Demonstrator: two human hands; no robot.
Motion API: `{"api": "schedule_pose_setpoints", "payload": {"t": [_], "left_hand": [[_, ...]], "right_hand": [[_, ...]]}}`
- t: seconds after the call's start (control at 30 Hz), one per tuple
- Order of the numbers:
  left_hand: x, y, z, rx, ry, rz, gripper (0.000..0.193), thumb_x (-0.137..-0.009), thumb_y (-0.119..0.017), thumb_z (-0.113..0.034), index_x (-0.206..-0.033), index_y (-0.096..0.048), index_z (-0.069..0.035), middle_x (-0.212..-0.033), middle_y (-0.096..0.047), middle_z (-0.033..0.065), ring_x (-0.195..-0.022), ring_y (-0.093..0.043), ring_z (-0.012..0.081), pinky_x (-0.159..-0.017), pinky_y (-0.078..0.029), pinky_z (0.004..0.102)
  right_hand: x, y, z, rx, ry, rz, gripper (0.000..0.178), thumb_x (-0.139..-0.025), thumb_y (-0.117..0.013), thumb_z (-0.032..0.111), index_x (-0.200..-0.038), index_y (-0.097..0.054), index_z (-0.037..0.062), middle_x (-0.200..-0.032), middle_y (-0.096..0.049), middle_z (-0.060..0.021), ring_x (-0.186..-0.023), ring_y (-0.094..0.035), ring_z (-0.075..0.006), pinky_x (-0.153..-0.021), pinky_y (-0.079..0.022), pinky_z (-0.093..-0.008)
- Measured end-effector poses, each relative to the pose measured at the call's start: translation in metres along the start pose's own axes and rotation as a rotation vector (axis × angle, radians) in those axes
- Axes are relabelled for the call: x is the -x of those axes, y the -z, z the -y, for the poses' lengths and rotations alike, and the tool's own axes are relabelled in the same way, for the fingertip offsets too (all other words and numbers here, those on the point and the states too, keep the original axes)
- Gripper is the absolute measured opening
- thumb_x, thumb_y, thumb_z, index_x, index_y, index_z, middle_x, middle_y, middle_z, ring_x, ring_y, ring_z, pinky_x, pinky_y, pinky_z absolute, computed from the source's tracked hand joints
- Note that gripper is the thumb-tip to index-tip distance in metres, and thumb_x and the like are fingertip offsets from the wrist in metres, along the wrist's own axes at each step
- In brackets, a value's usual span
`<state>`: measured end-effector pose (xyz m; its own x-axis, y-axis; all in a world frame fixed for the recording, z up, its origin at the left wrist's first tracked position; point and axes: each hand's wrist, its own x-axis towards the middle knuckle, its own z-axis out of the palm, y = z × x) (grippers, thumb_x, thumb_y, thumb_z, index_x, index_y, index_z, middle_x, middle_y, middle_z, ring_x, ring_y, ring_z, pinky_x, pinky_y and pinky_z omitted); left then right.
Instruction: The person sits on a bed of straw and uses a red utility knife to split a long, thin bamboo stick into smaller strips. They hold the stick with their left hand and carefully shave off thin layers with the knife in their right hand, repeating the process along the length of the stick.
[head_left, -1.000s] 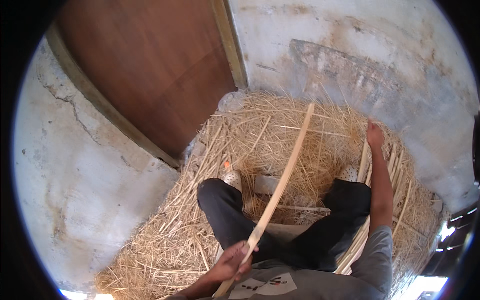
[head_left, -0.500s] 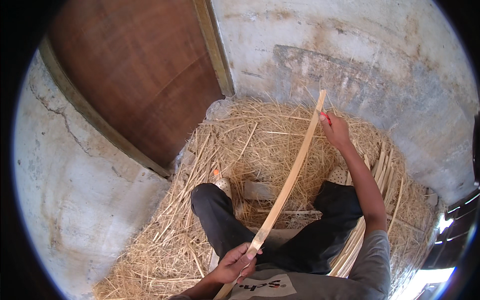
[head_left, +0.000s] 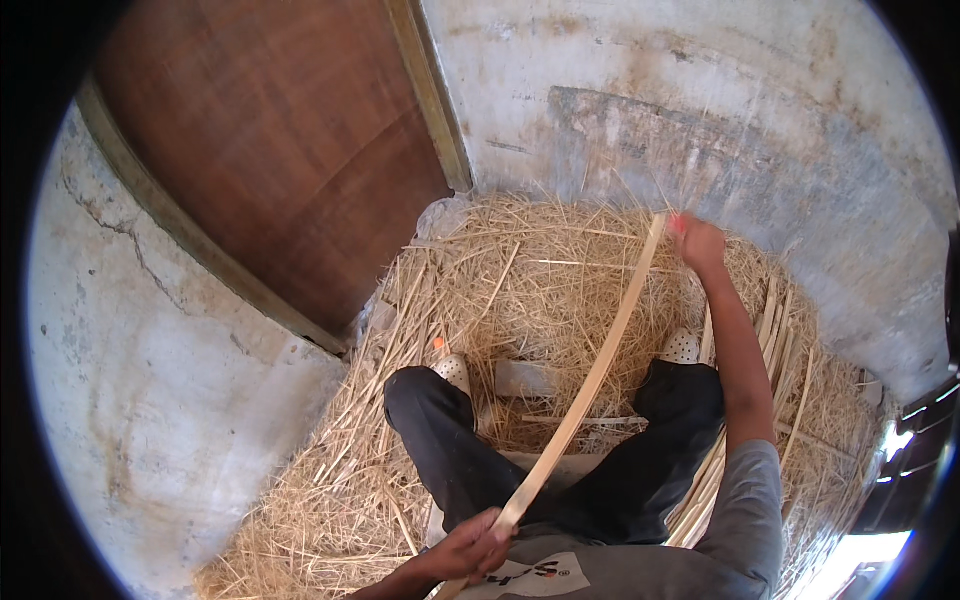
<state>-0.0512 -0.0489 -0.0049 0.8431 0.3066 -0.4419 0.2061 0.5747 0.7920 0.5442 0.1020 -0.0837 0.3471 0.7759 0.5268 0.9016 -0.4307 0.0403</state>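
Observation:
A long, pale bamboo strip (head_left: 590,380) runs diagonally from my lap up toward the wall. My left hand (head_left: 470,545) grips its lower end close to my body. My right hand (head_left: 697,243) is stretched out at the strip's far upper end, fingers closed around or against the tip. The strip bows slightly between the two hands and passes above my knees in dark trousers (head_left: 450,450). Straw and shavings (head_left: 520,280) cover the floor under it.
A bundle of more pale strips (head_left: 770,330) lies to my right on the straw. A brown wooden door (head_left: 270,160) stands at the upper left beside a rough grey plaster wall (head_left: 720,110). My feet in light shoes (head_left: 452,370) rest on the straw.
My right hand has come from the strips on my right over to the far end of the long strip and taken hold there. My left hand stays on the lower end.

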Motion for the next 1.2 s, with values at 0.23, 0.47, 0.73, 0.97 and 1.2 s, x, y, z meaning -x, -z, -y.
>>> {"api": "schedule_pose_setpoints", "payload": {"t": [0.23,0.47,0.73,0.97,1.2], "left_hand": [[0.011,0.046,0.044,0.539,0.102,-0.347,0.021,-0.103,-0.034,-0.023,-0.11,-0.043,-0.005,-0.058,-0.041,-0.0011,-0.043,-0.038,0.0062,-0.039,-0.033,0.0207],[-0.047,0.018,-0.058,-0.244,-0.221,-0.394,0.025,-0.102,-0.04,-0.026,-0.111,-0.045,-0.004,-0.06,-0.048,0.0009,-0.04,-0.04,0.0062,-0.039,-0.036,0.0196],[-0.092,0.011,-0.094,-0.199,-0.272,-0.319,0.028,-0.101,-0.044,-0.03,-0.109,-0.048,-0.003,-0.062,-0.048,0.0009,-0.044,-0.043,0.006,-0.039,-0.037,0.0198],[-0.089,0.007,-0.095,-0.148,-0.311,-0.308,0.031,-0.101,-0.043,-0.031,-0.109,-0.05,-0.002,-0.057,-0.046,0.001,-0.041,-0.04,0.0059,-0.037,-0.036,0.0191],[-0.088,0.008,-0.097,-0.157,-0.354,-0.324,0.03,-0.101,-0.043,-0.029,-0.109,-0.05,-0.001,-0.056,-0.044,-0.0004,-0.04,-0.039,0.0056,-0.037,-0.035,0.0188]], "right_hand": [[0.032,-0.028,-0.031,-0.2,-0.556,0.091,0.071,-0.094,-0.028,0.062,-0.086,-0.065,0.0029,-0.08,-0.066,-0.0218,-0.078,-0.064,-0.0409,-0.072,-0.049,-0.0493],[0.027,0.099,0.094,-0.455,-0.12,0.336,0.064,-0.089,-0.041,0.063,-0.077,-0.061,0.0032,-0.068,-0.062,-0.0174,-0.067,-0.061,-0.0355,-0.064,-0.048,-0.0447],[0.085,0.182,0.204,-0.677,0.603,0.025,0.057,-0.075,-0.064,0.062,-0.063,-0.054,0.0082,-0.051,-0.049,-0.0084,-0.045,-0.054,-0.0265,-0.046,-0.042,-0.0376],[0.091,0.16,0.201,-0.7,0.476,-0.022,0.061,-0.073,-0.062,0.067,-0.061,-0.053,0.0087,-0.049,-0.048,-0.0072,-0.042,-0.051,-0.0246,-0.043,-0.04,-0.0375],[0.09,0.164,0.217,-0.605,0.602,-0.164,0.059,-0.076,-0.062,0.064,-0.058,-0.051,0.0091,-0.047,-0.046,-0.0076,-0.042,-0.051,-0.0251,-0.042,-0.04,-0.0374]]}}
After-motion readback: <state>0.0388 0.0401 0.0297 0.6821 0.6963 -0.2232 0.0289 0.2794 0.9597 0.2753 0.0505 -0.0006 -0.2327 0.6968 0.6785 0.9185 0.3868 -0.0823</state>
